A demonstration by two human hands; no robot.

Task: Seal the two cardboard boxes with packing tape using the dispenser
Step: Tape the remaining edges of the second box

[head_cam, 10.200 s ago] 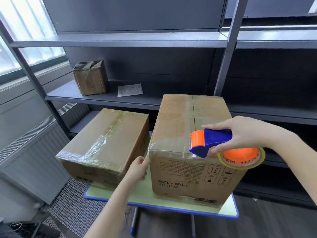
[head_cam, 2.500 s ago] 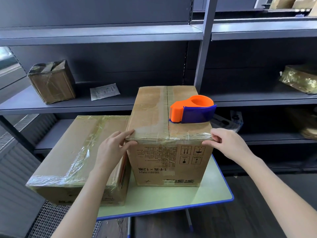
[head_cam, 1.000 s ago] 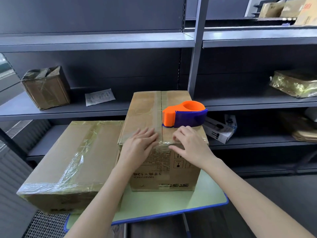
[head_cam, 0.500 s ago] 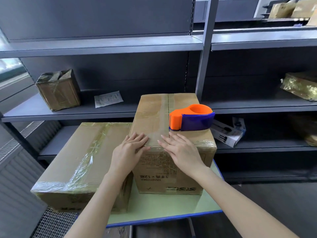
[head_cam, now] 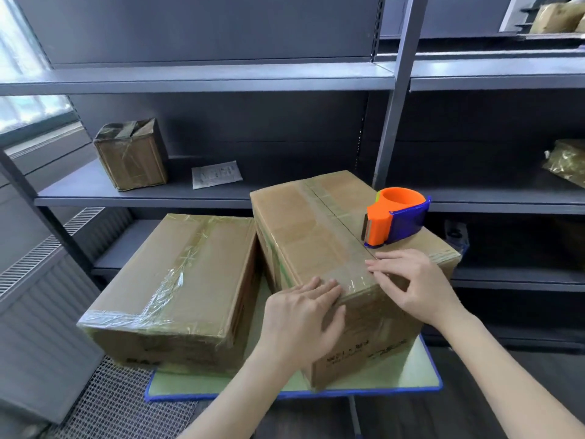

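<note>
Two cardboard boxes stand on a small green table (head_cam: 424, 372) with a blue rim. The taller right box (head_cam: 316, 236) has clear tape along its top seam and across its near edge. An orange and blue tape dispenser (head_cam: 395, 221) rests on its top, at the right. My left hand (head_cam: 304, 321) lies flat over the box's near top corner, fingers spread. My right hand (head_cam: 418, 283) presses its fingertips on the tape at the near edge, just below the dispenser. The lower left box (head_cam: 177, 280) carries wrinkled clear tape.
Grey metal shelving (head_cam: 221, 80) stands behind the table. A small taped carton (head_cam: 131, 153) and a paper slip (head_cam: 217, 174) lie on the middle shelf. A gold-wrapped parcel (head_cam: 566, 161) sits at right. A radiator (head_cam: 41, 299) and floor mesh are at left.
The right box now sits turned, its near corner toward me. My left hand has slid onto that corner and my right hand has shifted right along the taped edge. The dispenser stays on top.
</note>
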